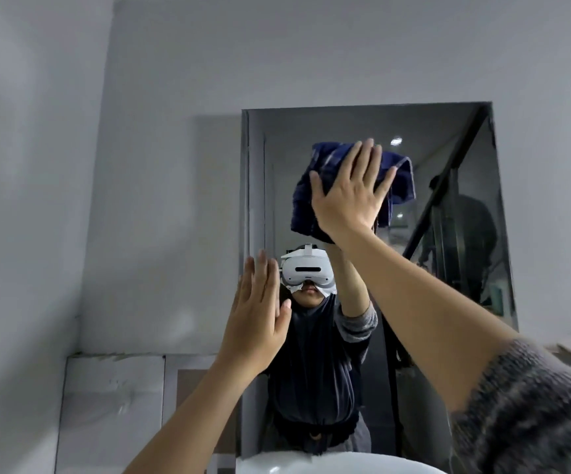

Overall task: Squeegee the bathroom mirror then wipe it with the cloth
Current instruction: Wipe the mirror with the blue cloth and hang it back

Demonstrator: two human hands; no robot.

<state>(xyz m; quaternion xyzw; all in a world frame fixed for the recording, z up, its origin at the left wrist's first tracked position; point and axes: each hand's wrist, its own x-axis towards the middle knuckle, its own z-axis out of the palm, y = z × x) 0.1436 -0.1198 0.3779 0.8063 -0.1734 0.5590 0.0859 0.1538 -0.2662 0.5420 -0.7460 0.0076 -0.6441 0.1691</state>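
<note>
The tall rectangular bathroom mirror hangs on the grey wall ahead. A dark blue cloth is pressed flat against its upper middle under my right hand, whose fingers are spread over the cloth. My left hand is raised with flat, straight fingers at the mirror's lower left edge and holds nothing; I cannot tell if it touches the glass. No squeegee is in view. The mirror reflects a person in dark clothes wearing a white headset.
A white basin rim shows at the bottom edge under the mirror. Pale wall tiles cover the lower left wall. A dark diagonal bar and a glass partition appear in the mirror's right half as reflections.
</note>
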